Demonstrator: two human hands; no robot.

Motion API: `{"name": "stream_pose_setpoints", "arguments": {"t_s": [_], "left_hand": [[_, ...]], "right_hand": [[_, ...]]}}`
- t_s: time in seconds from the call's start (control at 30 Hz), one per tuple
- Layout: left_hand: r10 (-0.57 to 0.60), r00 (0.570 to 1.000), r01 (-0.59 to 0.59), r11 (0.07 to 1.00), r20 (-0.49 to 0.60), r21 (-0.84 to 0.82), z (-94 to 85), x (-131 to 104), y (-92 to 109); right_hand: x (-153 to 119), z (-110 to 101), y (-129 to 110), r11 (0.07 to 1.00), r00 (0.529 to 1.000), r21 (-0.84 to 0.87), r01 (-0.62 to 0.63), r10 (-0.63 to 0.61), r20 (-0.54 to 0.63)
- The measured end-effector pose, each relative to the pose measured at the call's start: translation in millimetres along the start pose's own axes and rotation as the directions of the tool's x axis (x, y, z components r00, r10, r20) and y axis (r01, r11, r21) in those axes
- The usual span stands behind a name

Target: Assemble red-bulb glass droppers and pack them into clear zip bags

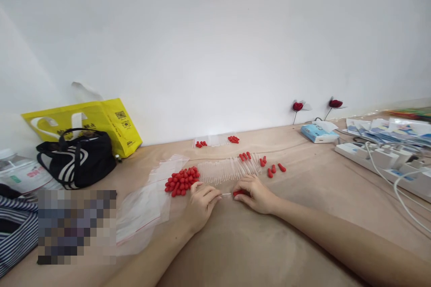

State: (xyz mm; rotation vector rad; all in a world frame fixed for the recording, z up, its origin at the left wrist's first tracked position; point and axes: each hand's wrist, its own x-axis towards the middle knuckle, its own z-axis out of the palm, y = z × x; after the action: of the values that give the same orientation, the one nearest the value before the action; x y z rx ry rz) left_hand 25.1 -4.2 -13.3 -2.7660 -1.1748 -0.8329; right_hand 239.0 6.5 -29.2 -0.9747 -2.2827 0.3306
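1. The fingers of the left hand (202,204) are pinched nearly closed on one end of a slim clear tube (226,194), seemingly to keep it level just above or on the desk (235,246).
2. The right hand (256,193) has its fingers curled closed around a red bulb (238,193), apparently to line it up with the tube; whether the two are joined is hidden.
3. More clear tubes (215,172) lie side by side beyond the hands, an arrangement that likely makes single ones easy to pick.
4. A pile of red bulbs (182,182) sits at their left end, probably for easy reach, beside flat plastic bags (143,208).
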Motion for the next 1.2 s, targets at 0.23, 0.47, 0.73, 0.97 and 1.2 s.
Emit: {"name": "stream_pose_setpoints", "arguments": {"t_s": [0.23, 0.47, 0.73, 0.97, 1.2], "left_hand": [[-0.007, 1.0, 0.007, 1.0, 0.014, -0.015, 0.6, -0.4, 0.2], [0.023, 0.999, -0.024, 0.999, 0.03, 0.027, 3.5, -1.2, -2.3], [0.052, 0.999, -0.052, 0.995, 0.003, 0.081, 2.9, -3.3, 10.5], [0.054, 0.998, -0.052, 0.995, -0.023, 0.083, 2.7, -2.6, 15.0], [0.041, 0.997, -0.042, 0.999, -0.072, -0.011, 8.6, -2.5, 14.5]], "right_hand": [[1.5, 2.4, -5.7, 0.998, 0.999, 0.051, -0.038, 0.039, -0.009], [0.5, 3.7, -4.7, 0.997, 0.999, 0.058, 0.047, -0.046, -0.029], [-1.6, 4.4, -4.8, 0.994, 0.993, 0.069, 0.088, -0.083, -0.08], [-1.7, 6.9, -9.8, 0.991, 0.988, 0.027, 0.133, -0.131, -0.082], [4.8, 13.6, -14.0, 0.99, 0.987, 0.081, 0.119, -0.108, -0.12]]}}
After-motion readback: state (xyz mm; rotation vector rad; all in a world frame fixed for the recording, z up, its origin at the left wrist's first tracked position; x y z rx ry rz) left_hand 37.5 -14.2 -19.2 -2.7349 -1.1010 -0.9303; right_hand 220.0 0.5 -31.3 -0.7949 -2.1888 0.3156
